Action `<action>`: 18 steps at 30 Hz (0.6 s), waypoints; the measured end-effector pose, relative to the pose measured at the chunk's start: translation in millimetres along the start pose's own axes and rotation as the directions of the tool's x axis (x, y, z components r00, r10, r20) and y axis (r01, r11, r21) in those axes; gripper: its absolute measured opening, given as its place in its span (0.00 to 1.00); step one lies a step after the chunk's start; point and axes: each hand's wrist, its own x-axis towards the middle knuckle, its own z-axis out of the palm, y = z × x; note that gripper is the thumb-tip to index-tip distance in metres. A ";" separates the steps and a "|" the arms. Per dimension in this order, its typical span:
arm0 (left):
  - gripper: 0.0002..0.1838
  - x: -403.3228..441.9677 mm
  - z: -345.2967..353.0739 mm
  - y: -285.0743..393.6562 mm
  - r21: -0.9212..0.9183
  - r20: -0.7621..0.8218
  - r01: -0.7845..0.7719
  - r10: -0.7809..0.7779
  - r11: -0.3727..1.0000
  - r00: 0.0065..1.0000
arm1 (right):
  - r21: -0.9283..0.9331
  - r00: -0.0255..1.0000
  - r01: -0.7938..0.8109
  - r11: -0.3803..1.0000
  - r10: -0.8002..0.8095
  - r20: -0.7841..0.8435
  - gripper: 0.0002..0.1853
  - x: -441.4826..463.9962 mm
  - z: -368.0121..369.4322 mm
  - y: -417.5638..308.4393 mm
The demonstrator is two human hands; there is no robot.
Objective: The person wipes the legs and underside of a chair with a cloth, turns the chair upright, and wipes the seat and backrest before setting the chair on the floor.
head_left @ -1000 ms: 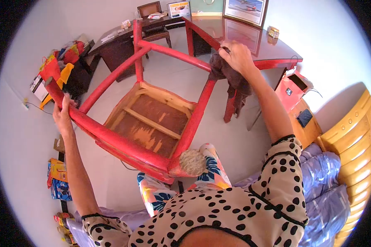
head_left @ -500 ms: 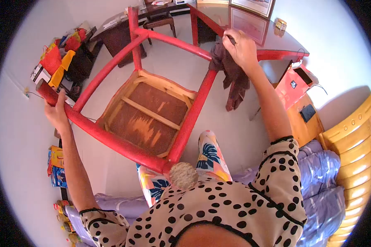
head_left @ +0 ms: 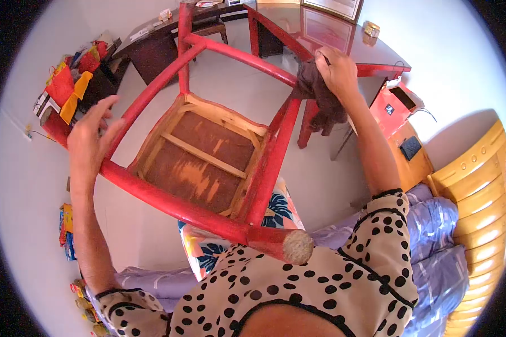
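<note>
The grip of the right hand (head_left: 336, 72), right of the upper centre of the frame, is clamped on a dark brown cloth (head_left: 326, 106), which hangs below the knuckles and covers the spot where a rail meets a leg of an upturned red wooden chair (head_left: 174, 201). The left hand (head_left: 90, 135), at left, has its fingers apart above another chair leg; whether it touches the wood cannot be told. The chair fills the centre, tilted, a pale wooden brace (head_left: 203, 154) crossing the worn brown panel (head_left: 188, 174) under its seat. One leg ends in a round pale pad (head_left: 298, 247) at lower centre, in front of a dotted blouse (head_left: 320, 297). At upper right, a tabletop (head_left: 379, 57) carries a small jar (head_left: 371, 30).
</note>
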 end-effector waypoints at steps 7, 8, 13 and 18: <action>0.35 15.3 -15.1 31.3 -0.050 0.455 0.218 -0.172 0.975 0.874 | -0.315 0.883 0.138 0.939 0.027 0.468 0.14 18.3 -20.3 22.5; 0.34 13.1 -8.4 16.5 -0.065 0.411 0.158 -0.118 0.985 0.904 | -0.107 0.922 0.054 0.993 -0.008 0.387 0.15 17.0 -20.8 23.2; 0.33 12.4 -4.5 7.3 -0.049 0.346 0.164 -0.138 0.985 0.928 | 0.641 0.913 -0.356 0.680 0.399 0.085 0.22 -11.8 -12.1 36.2; 0.32 9.3 0.4 -20.1 -0.045 0.307 0.150 -0.129 0.988 0.943 | 0.901 0.665 -0.341 -0.269 0.608 0.434 0.22 -90.9 51.7 98.1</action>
